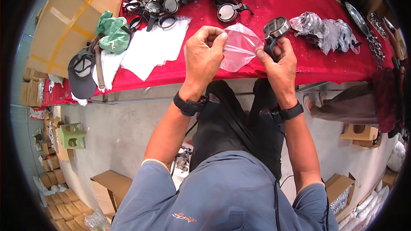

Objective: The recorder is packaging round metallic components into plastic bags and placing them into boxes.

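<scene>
Above the near edge of the red-covered table, my left hand (203,55) pinches one side of a clear plastic bag (240,49). My right hand (281,65) is closed round the black bracket of a small round mirror (277,27) with a dark rim. Its thumb and fingertip also meet the bag's right edge, so the bag is stretched between both hands. The mirror stands outside the bag, up and to the right. Beyond my hands lies a heap of similar round mirrors (171,5) with black brackets; one mirror (227,13) sits nearest the bag.
White sheets or flat bags (154,49) lie on the table at left, by a green plastic bag (114,32), a hammer (99,66) and a dark cap (81,75). Bagged pieces (327,32) sit at right. A cardboard box (64,21) stands far left. Another person's legs (346,105) show at right.
</scene>
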A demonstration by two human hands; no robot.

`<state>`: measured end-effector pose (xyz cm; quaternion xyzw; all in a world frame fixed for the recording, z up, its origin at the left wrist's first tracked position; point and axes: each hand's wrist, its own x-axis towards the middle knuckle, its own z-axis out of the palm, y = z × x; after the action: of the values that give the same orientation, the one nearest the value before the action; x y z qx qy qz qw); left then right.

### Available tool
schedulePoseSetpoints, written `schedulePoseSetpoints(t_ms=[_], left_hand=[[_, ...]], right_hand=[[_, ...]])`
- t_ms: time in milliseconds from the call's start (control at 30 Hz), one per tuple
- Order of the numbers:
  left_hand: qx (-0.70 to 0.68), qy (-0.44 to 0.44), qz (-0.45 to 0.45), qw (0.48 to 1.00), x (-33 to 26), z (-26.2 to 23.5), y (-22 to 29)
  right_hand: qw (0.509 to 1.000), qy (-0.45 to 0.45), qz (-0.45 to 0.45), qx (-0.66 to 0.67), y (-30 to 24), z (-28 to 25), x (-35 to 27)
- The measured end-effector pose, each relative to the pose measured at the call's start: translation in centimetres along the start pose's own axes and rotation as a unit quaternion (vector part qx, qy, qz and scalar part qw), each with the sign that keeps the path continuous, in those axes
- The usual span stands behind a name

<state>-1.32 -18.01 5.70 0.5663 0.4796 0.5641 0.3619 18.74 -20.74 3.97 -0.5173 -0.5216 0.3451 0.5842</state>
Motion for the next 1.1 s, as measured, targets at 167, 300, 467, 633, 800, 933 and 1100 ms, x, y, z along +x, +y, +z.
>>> schedulePoseSetpoints(t_ms=[167, 300, 467, 633, 800, 933, 1100], left_hand=[[0.011, -0.019, -0.009, 1.0, 0.4, 0.4, -0.1], [0.082, -0.035, 0.015, 0.996, 0.3, 1.4, 0.8], [0.06, -0.101, -0.011, 0.993, -0.1, 2.6, 1.8], [0.048, -0.232, 0.072, 0.969, -0.3, 1.8, 1.7], [0.102, -0.282, 0.113, 0.947, -0.5, 1.1, 2.7], [0.046, -0.29, 0.114, 0.949, -0.4, 0.8, 2.8], [0.084, -0.288, 0.164, 0.94, -0.7, 1.4, 2.9]], right_hand=[[0.97, -0.005, 0.033, 0.239, 1.2, -2.4, 0.2], [0.839, -0.114, 0.098, 0.523, 0.5, -5.7, -1.6], [0.834, -0.231, 0.145, 0.48, -1.0, -6.1, -3.5], [0.863, -0.257, 0.142, 0.412, 0.4, -7.2, -3.4], [0.86, -0.22, 0.147, 0.437, 0.9, -7.5, -3.1], [0.877, -0.216, 0.142, 0.404, 2.2, -7.1, -3.4], [0.939, -0.069, 0.048, 0.334, 1.9, -6.3, -4.6]])
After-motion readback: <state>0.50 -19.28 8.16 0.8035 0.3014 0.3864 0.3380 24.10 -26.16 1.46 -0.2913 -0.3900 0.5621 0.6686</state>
